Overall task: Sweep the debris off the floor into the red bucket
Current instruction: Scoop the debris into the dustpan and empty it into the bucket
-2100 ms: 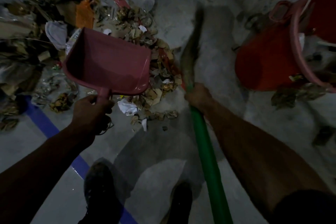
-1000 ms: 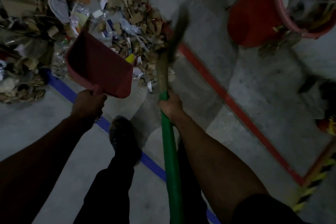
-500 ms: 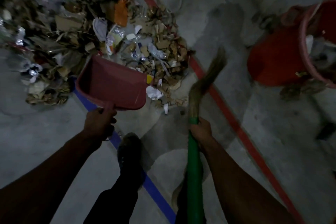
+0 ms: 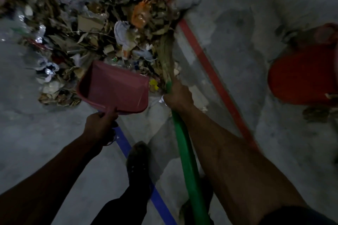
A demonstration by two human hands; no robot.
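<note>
Sweeping a light, loose pile toward the pan

Judging by its look, the debris (image 4: pixel 102 29) is mostly dry leaves, torn cardboard and plastic scraps: light, loose, apt to scatter, so best moved by broom, not fingers. It lies heaped on the floor (image 4: pixel 256 5) beside the red floor line (image 4: pixel 210 71). The left hand (image 4: pixel 99 126) curls round the dustpan (image 4: pixel 115 88) handle, its mouth at the heap's near edge. The right hand (image 4: pixel 178 95) is wrapped round the broom (image 4: pixel 184 151), where green handle meets bristles. The red bucket (image 4: pixel 303 75) stands well apart, at the right.
</note>
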